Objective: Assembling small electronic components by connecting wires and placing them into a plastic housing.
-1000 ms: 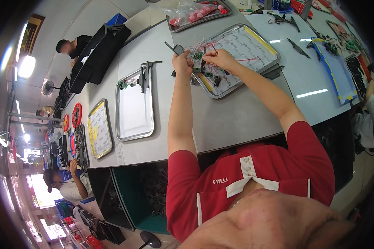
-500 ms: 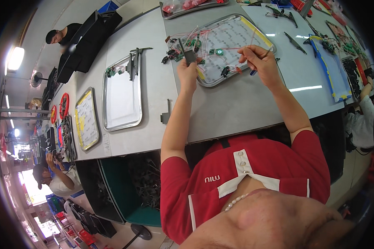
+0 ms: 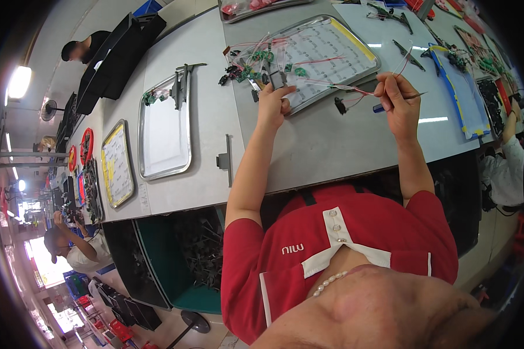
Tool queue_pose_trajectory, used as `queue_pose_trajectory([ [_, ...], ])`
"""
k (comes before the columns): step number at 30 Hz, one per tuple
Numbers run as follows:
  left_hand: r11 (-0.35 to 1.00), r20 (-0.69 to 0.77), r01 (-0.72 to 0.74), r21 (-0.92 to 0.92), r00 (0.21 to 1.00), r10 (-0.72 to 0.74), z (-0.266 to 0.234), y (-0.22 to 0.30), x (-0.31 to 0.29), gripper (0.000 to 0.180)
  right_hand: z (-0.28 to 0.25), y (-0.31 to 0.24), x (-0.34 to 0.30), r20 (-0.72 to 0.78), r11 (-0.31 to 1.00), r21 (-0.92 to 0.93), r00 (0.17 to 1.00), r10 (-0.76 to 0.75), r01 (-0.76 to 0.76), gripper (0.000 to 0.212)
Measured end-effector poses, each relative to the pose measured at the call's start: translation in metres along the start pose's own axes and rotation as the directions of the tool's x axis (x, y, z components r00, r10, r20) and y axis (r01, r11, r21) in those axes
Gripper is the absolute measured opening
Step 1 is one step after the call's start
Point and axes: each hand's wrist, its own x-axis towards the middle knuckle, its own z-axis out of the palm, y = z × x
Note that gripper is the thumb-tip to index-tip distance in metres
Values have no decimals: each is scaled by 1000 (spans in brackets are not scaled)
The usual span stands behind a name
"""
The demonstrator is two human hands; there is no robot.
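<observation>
My left hand (image 3: 273, 106) grips a dark grey plastic part (image 3: 278, 79) at the near left side of a metal tray (image 3: 367, 52). My right hand (image 3: 397, 100), over the table right of that tray, pinches thin red and white wires (image 3: 355, 89). A slim tool with a blue end (image 3: 379, 108) and a thin pointed tip also sits in its fingers. The wires stretch leftward toward the part in my left hand. A small black component (image 3: 340, 105) hangs from wires between the hands. Small green circuit boards (image 3: 262, 56) with tangled wires lie at the tray's left end.
On the left, a second tray (image 3: 190, 157) holds boards and dark plastic parts, beside a smaller tray (image 3: 129, 174). A dark bracket (image 3: 223, 161) lies near my left forearm. Dark strips (image 3: 409, 54) and a blue-edged tray (image 3: 457, 110) are right. A green bin (image 3: 151, 256) stands below the table.
My right hand has moved right, drawing the wires out with it. The black component has shifted from over the tray to beyond its near edge. My left hand moved slightly right.
</observation>
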Motion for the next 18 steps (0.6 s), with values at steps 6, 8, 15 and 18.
queue_pose_trajectory([
  [6, 999, 14, 43, 14, 999, -43, 8, 1, 2, 31, -14, 4, -6, -76, 997, -72, 997, 11, -16, 20],
  [8, 956, 16, 143, -258, 989, -144, 10, 2, -4, 32, -21, 0, -7, -144, 998, -37, 988, -50, 45, 20],
  [15, 971, 206, 165, -175, 970, -128, -11, 1, -33, 26, -58, 15, -7, -210, 988, -110, 974, 79, -104, 22],
  [18, 987, 22, -143, 75, 990, 142, -32, 2, -33, 22, -72, 26, -9, -255, 947, -239, 955, 152, -215, 23],
])
